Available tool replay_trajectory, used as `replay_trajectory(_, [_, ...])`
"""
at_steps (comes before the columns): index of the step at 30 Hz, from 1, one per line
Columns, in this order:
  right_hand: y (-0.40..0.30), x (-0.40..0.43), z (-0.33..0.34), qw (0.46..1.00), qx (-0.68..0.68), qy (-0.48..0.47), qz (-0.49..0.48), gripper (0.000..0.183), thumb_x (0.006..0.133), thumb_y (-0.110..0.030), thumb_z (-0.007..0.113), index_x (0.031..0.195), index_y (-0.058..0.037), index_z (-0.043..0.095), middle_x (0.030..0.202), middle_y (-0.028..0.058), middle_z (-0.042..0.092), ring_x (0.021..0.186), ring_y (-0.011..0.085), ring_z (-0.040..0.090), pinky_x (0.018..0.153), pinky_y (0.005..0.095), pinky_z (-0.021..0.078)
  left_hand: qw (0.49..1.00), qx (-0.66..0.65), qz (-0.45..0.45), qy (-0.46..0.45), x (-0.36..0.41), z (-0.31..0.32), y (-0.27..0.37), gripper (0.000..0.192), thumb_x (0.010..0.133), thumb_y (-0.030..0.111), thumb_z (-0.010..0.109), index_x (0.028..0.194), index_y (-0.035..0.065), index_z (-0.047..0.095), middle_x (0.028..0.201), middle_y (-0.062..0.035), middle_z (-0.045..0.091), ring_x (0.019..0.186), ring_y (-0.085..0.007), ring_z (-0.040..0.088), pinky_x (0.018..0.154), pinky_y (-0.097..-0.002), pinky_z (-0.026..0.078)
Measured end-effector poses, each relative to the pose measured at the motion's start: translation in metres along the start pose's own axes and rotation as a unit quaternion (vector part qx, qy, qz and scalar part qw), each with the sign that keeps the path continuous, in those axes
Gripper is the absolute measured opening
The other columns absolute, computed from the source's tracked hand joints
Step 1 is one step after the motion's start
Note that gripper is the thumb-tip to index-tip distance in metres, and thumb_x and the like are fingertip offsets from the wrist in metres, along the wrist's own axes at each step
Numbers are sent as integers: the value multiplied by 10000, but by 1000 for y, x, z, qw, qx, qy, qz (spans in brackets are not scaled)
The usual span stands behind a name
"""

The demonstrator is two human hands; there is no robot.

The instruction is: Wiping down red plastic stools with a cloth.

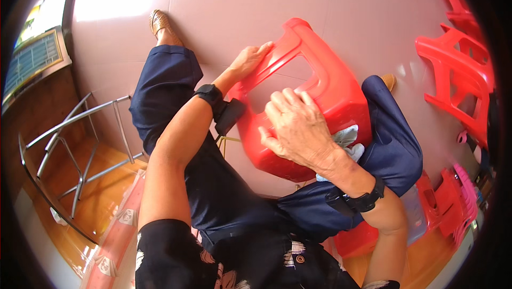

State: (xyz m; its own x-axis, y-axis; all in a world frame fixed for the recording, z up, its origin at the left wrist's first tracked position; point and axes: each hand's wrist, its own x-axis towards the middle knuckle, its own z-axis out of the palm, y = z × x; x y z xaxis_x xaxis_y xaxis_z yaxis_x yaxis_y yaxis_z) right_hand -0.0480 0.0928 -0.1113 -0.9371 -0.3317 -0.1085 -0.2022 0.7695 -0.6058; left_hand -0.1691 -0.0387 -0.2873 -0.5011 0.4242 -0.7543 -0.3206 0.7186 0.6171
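Note:
A red plastic stool (340,89) is tipped on its side between my knees, its side opening facing up. My left hand (250,63) grips the stool's leg along the left edge of that opening. Over the lower part of the same side, my right hand (296,129) presses down with curled fingers. A light blue cloth (354,151) is bunched under its palm and sticks out on both sides of the wrist. My right fingertips and most of the cloth are hidden. Each wrist wears a black strapped device.
Red plastic stools (460,73) stand at the right, with more red and pink plastic items (452,205) at lower right. A metal tube frame (84,145) stands at the left on orange flooring. Pinkish sheeting (240,1) covers the floor ahead. A framed panel (34,63) is at far left.

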Motion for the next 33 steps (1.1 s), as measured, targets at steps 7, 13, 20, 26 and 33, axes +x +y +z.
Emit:
replay_trajectory(7, [-9, 5, 12, 992, -87, -11, 92, 76, 688, -104, 583, 755, -73, 568, 809, 52, 519, 865, 189, 496, 766, 327, 404, 997, -45, -38, 55, 12, 4, 1, 649, 828, 585, 504, 586, -11, 592, 514, -10, 482, 485, -85, 402, 473, -309, 368])
replay_trajectory(13, [-8, 19, 18, 972, -116, -124, 161, 248, 809, -181, 475, 992, -66, 596, 995, 54, 574, 1015, 185, 486, 887, 370, 348, 1000, -26, -6, 16, 18, 6, 23, 573, 846, 537, 522, 683, 4, 654, 538, 12, 503, 493, -59, 429, 478, -275, 376])
replay_trajectory(20, [-31, -1, -8, 987, -59, -75, 129, 430, 839, -235, 452, 1212, -25, 495, 1245, 140, 471, 1234, 296, 368, 1047, 449, 219, 998, -42, -2, 40, 33, 2, 5, 531, 870, 485, 521, 754, -11, 674, 575, 6, 557, 539, -53, 483, 484, -269, 411])
replay_trajectory(26, [-12, -5, 7, 985, -88, 78, 125, 186, 753, -166, 520, 858, -59, 631, 895, 75, 557, 956, 218, 497, 838, 363, 383, 989, 120, 78, -33, 18, -47, 8, 532, 908, 477, 416, 1035, -5, 603, 953, -99, 626, 900, -177, 550, 816, -321, 420])
replay_trajectory(33, [20, 7, -9, 985, -51, 102, 131, 104, 768, -123, 543, 795, -51, 614, 856, 114, 582, 873, 246, 556, 768, 370, 438, 992, -92, -83, -37, -100, -82, -14, 439, 908, 402, 416, 1260, 138, 427, 1135, -70, 554, 997, -203, 555, 792, -330, 434])
